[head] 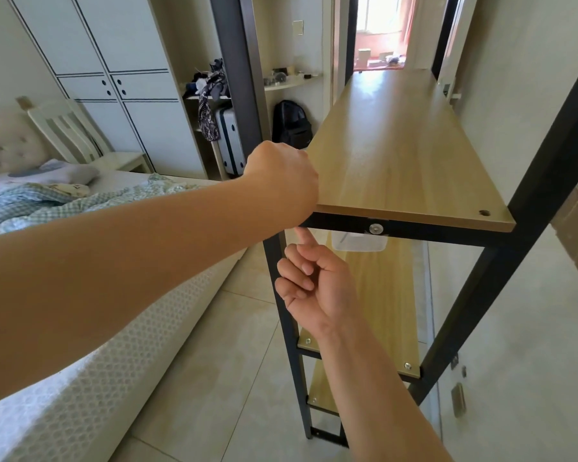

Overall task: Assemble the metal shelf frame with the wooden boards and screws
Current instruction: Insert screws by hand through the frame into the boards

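Black metal shelf frame [447, 233]: stood upright beside a bed [80, 378]. Top wooden board [397, 155]: lay on the frame's crossbar, near right corner hole [484, 213] unfilled. Bolt [376, 228]: seated in the crossbar face. Left hand [281, 178]: fist curled over the board's near left corner (contents cannot be told). Right hand [314, 288]: below, index finger touching the crossbar's underside, other fingers curled, holding nothing visible. Lower boards [381, 311]: screwed at corners.
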